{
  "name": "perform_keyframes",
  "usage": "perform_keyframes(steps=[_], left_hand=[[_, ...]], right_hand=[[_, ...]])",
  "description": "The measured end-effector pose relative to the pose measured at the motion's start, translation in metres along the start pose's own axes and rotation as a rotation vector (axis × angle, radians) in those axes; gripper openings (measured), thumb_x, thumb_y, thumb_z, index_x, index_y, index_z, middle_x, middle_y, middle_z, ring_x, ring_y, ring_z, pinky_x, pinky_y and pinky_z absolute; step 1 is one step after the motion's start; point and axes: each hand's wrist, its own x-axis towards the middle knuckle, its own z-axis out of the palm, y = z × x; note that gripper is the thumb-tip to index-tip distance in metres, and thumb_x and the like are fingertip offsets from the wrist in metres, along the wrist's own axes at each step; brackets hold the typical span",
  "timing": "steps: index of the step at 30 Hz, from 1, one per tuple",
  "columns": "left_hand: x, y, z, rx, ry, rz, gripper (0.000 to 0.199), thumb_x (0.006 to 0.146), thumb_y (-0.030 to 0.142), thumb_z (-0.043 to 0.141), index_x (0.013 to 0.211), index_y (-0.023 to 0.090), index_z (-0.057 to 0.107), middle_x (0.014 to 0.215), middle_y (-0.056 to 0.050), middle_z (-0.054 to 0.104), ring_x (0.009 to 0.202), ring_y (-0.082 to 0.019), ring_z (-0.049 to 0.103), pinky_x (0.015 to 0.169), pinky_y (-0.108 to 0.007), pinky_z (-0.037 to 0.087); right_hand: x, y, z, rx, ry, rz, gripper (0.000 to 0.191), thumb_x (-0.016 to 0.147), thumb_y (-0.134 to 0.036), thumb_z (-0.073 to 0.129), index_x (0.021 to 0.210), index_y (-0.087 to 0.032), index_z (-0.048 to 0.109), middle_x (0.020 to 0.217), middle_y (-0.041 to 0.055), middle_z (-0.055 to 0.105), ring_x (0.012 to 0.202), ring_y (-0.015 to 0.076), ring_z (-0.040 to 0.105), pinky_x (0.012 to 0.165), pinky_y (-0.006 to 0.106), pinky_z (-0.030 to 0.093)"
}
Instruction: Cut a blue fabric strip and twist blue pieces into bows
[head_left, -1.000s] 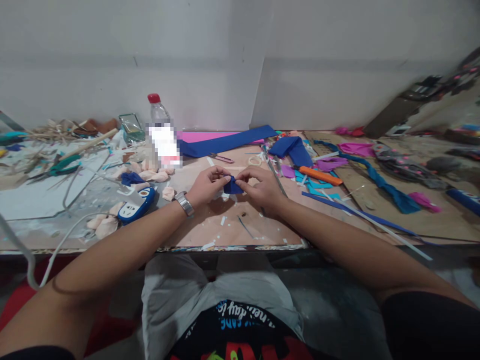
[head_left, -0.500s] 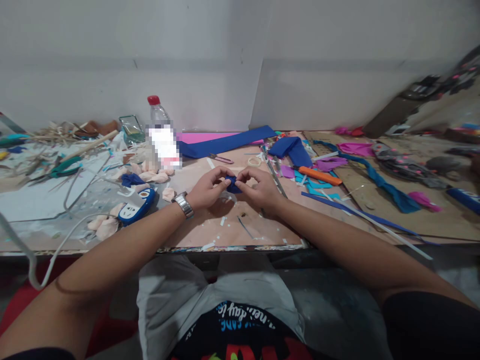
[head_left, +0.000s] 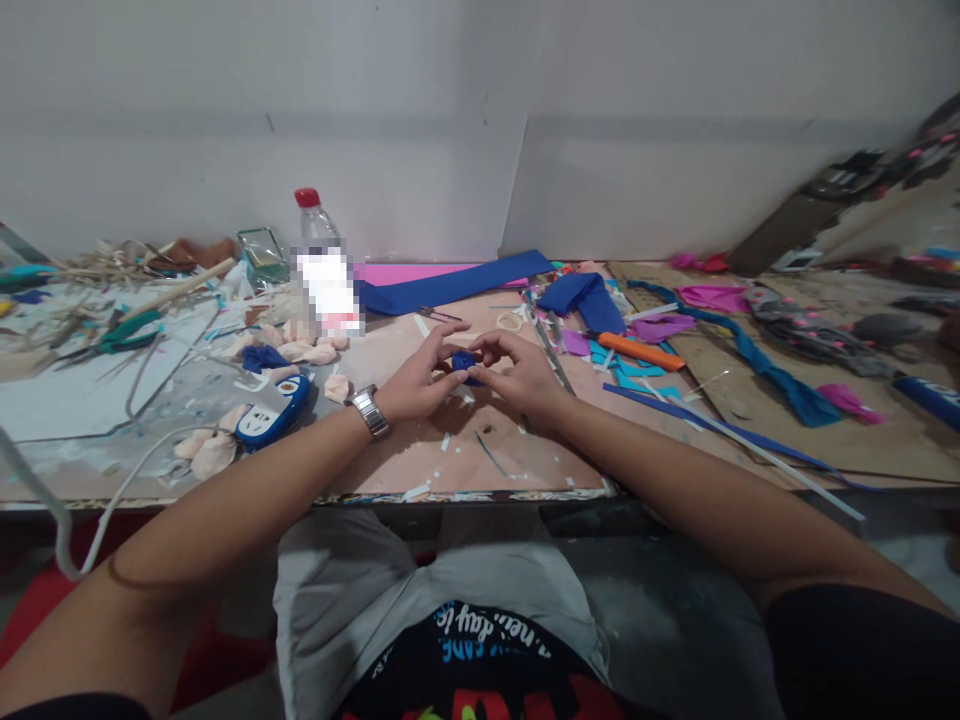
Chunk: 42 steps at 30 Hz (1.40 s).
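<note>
A small crumpled dark blue piece [head_left: 463, 362] sits between my two hands above the middle of the table. My right hand [head_left: 517, 372] pinches it from the right with thumb and fingers. On its left side my left hand [head_left: 421, 382], with a metal watch on the wrist, has its fingers spread and its thumb tip at the piece. A long blue strip [head_left: 465, 287] lies behind my hands, over a pink sheet [head_left: 390, 273]. Small tweezers [head_left: 442, 314] rest just beyond my fingertips, beside a ring of tape [head_left: 510, 321].
Left: a blue-white power strip [head_left: 274, 412], green-handled pliers [head_left: 127, 335], beige pieces and a red-capped bottle [head_left: 319, 225]. Right: an orange cutter [head_left: 640, 351], blue strips, cardboard [head_left: 885, 430] and a dark flask [head_left: 802, 215]. Scraps lie near the table's front edge.
My left fingers have opened and lifted off the blue piece, which now looks rounder and shows more. My right hand keeps its pinch, almost in the same place.
</note>
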Motion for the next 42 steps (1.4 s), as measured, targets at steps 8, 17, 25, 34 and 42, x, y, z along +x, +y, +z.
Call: perform_keyframes(steps=[8,17,25,34,42], left_hand=[[0.001,-0.003,-0.003,-0.124,-0.056,-0.016,0.085,0.09,0.046,0.075,0.161,0.027,0.031,0.141,-0.018,0.063,0.121,-0.027,0.067,0.096,-0.037,0.053],[-0.001,-0.009,-0.002,-0.182,-0.11,-0.041,0.092,0.093,0.045,0.072,0.166,0.026,0.02,0.14,-0.02,0.061,0.13,-0.031,0.061,0.108,-0.046,0.047],[-0.002,-0.014,0.002,-0.205,-0.075,-0.08,0.094,0.087,0.035,0.08,0.163,0.028,0.026,0.139,-0.018,0.063,0.128,-0.031,0.062,0.109,-0.047,0.044],[0.0,-0.016,0.004,-0.098,-0.026,-0.109,0.072,0.089,0.021,0.07,0.154,0.019,0.041,0.13,-0.016,0.068,0.11,-0.025,0.07,0.095,-0.037,0.053],[0.002,-0.019,0.002,0.097,0.042,-0.141,0.04,0.093,0.035,0.064,0.125,0.012,0.067,0.112,-0.013,0.075,0.094,-0.023,0.07,0.083,-0.033,0.053]], right_hand=[[0.003,0.003,-0.009,-0.109,-0.139,-0.199,0.034,0.093,-0.042,0.072,0.123,-0.027,0.075,0.085,0.0027,0.057,0.079,0.0203,0.054,0.077,0.036,0.047],[0.002,0.002,-0.01,-0.102,-0.269,-0.22,0.034,0.098,-0.045,0.066,0.123,-0.022,0.072,0.09,0.0033,0.055,0.08,0.0195,0.055,0.079,0.036,0.047],[0.0,0.002,-0.009,-0.015,-0.241,-0.173,0.029,0.097,-0.043,0.067,0.116,-0.021,0.066,0.105,0.0076,0.062,0.087,0.0202,0.058,0.082,0.036,0.048],[-0.001,0.001,-0.005,0.008,-0.162,-0.073,0.035,0.089,-0.046,0.075,0.11,-0.019,0.071,0.094,0.0051,0.067,0.08,0.0183,0.059,0.076,0.033,0.048],[0.0,0.002,-0.006,-0.026,-0.112,-0.054,0.03,0.089,-0.037,0.074,0.112,-0.018,0.072,0.098,0.0071,0.07,0.082,0.019,0.061,0.079,0.035,0.05]])
